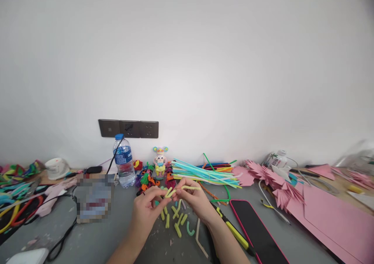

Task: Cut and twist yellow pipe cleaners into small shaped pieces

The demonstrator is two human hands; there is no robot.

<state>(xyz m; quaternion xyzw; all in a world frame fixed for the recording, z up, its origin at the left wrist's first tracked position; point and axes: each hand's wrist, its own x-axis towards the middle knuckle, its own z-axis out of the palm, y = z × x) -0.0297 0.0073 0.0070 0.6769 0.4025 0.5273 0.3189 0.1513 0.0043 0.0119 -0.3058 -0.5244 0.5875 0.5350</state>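
Between my two hands is a pale yellow pipe cleaner (pixel 191 187), bent into a zigzag at its left end. My left hand (pixel 149 201) pinches the bent end. With its fingertips, my right hand (pixel 193 199) grips the same piece, and a free length sticks out to the right above the fingers. On the grey mat below lie several short folded yellow pipe cleaner pieces (pixel 178 230), a mint-green curved piece (pixel 190 229) and a pale bent strand (pixel 200 240).
Behind my hands lie a bundle of light blue and yellow pipe cleaners (pixel 204 172) and a small toy figure (pixel 160 162). A water bottle (pixel 124 162) stands left. To the right are yellow-handled pliers (pixel 236 234), a phone (pixel 257 229) and pink paper (pixel 333 221).
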